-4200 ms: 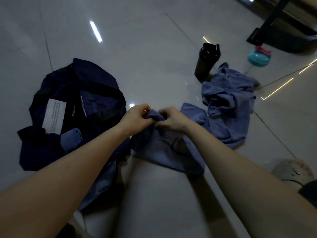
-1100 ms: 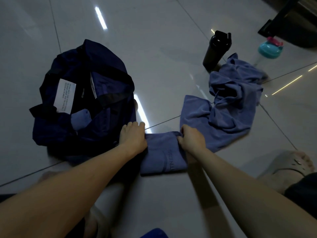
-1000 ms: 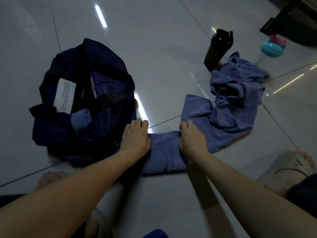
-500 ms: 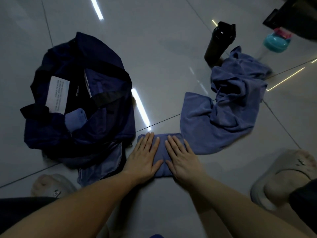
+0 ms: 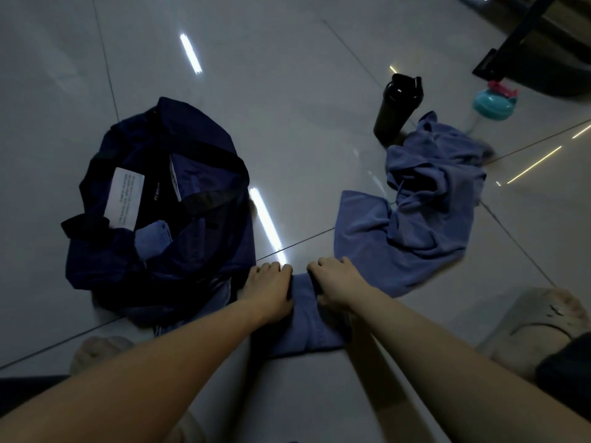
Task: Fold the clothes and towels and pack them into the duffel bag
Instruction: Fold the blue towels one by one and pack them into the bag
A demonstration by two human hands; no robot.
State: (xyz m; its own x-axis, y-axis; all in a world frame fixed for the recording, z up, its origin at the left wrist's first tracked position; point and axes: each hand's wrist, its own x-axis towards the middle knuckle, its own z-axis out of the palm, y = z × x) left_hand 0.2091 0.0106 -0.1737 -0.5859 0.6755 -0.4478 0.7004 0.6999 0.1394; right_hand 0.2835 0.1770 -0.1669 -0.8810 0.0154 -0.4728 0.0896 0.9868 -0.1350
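Head view: left hand [image 5: 269,290] and right hand [image 5: 336,286], flat a moment ago, now curl their grip round the folded towel [image 5: 308,327] at 6 o'clock, probably readying a lift toward the duffel bag [image 5: 204,251] at 10 o'clock.

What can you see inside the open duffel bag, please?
A blue cloth and a white label show inside the duffel bag; anything deeper is hidden by its dark sides.

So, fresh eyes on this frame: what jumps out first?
The left hand and right hand grip a folded blue cloth on the floor, bottom centre. Left of them sits the open navy duffel bag with a blue bundle already inside; right of them lies a crumpled blue towel, a black bottle standing behind it.
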